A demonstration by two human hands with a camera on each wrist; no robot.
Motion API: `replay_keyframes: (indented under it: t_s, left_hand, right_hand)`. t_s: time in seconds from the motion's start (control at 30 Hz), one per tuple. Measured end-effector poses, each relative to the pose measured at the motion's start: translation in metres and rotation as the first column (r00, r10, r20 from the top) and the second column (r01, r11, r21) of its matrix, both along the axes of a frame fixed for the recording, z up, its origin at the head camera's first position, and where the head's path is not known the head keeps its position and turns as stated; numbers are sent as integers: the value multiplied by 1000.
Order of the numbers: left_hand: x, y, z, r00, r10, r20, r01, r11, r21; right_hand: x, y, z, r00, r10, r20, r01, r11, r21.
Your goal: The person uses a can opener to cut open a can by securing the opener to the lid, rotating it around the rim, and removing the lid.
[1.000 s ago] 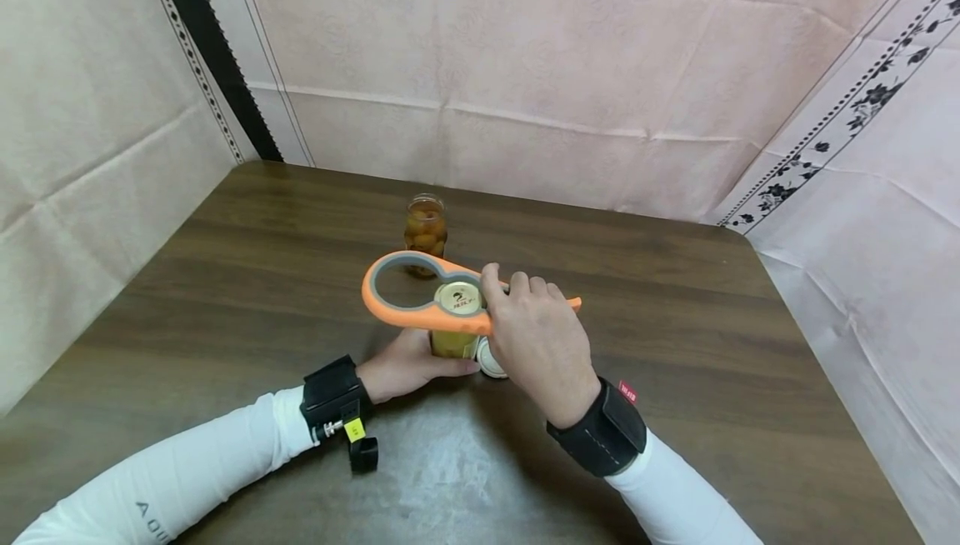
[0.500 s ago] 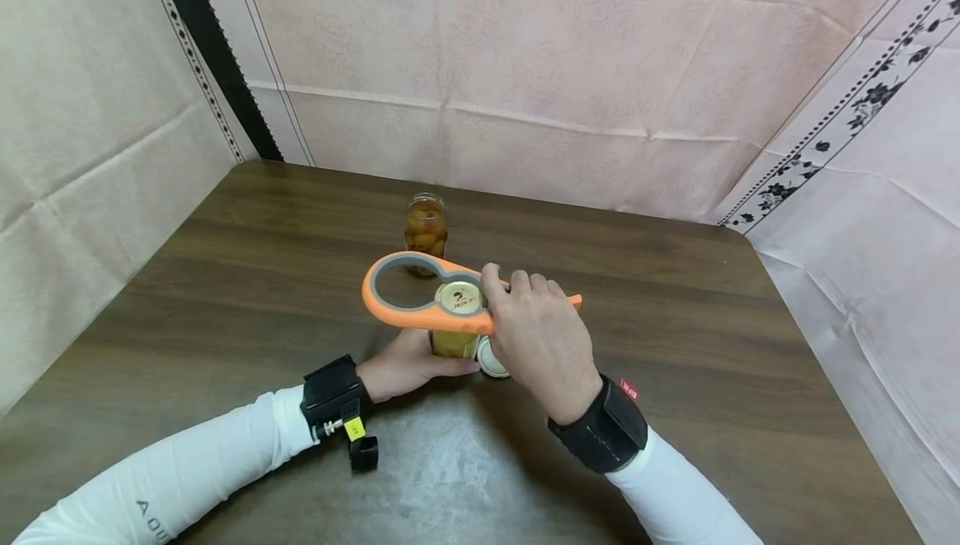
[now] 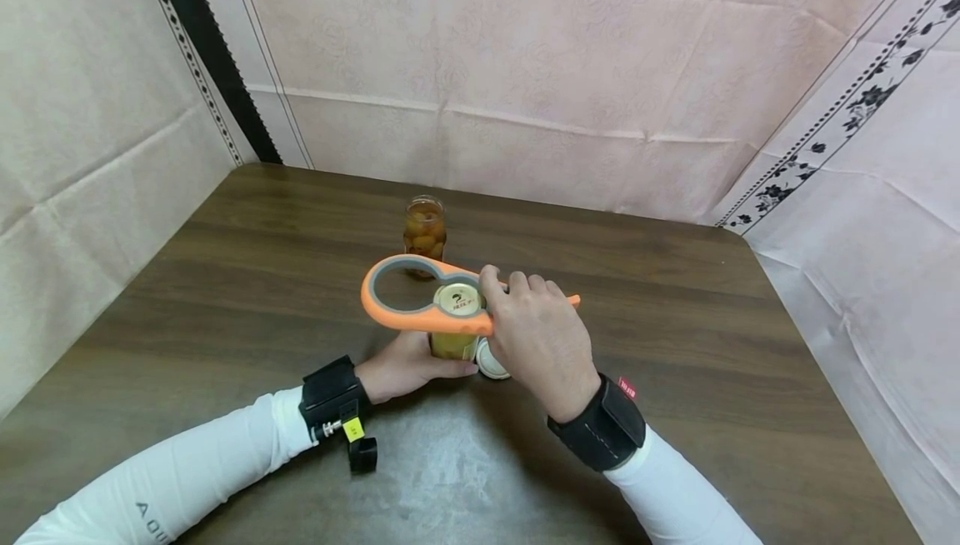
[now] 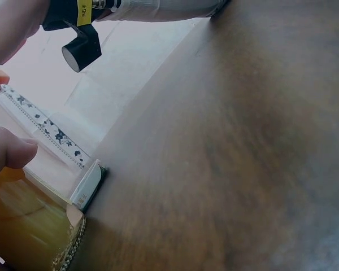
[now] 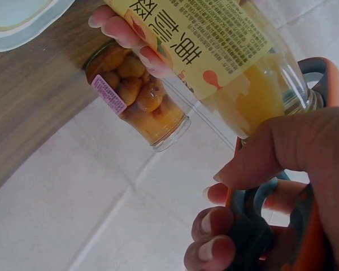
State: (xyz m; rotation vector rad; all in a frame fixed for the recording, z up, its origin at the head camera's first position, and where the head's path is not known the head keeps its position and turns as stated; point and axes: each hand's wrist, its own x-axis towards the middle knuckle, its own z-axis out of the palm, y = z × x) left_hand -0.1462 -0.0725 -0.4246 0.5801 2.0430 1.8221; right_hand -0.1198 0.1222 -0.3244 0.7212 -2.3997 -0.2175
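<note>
My left hand (image 3: 405,366) grips a glass jar (image 3: 452,347) of yellow contents that stands upright near the table's middle. In the right wrist view the jar's yellow label (image 5: 214,45) shows, with left fingertips curled over its side. My right hand (image 3: 542,345) holds an orange and grey jar opener (image 3: 450,322) by its handles. The opener lies level around the jar's pale gold lid (image 3: 459,299), which sits in its smaller ring; the larger ring extends to the left. My right palm hides much of the handles.
Behind the opener stands a lidless glass jar of round brownish fruit (image 3: 425,228). A loose white lid (image 3: 491,360) lies on the brown table (image 3: 300,262) beside the gripped jar, partly behind my right hand. Pale cloth (image 3: 562,70) hangs behind the table and along its sides.
</note>
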Motion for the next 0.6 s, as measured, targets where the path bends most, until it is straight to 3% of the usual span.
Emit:
replay_keyframes:
  t_s: [0.6]
  left_hand:
    - [-1, -1, -1, 999, -9, -46, 10, 1000, 13]
  right_hand:
    - [0, 1, 0, 999, 22, 24, -21, 1000, -12]
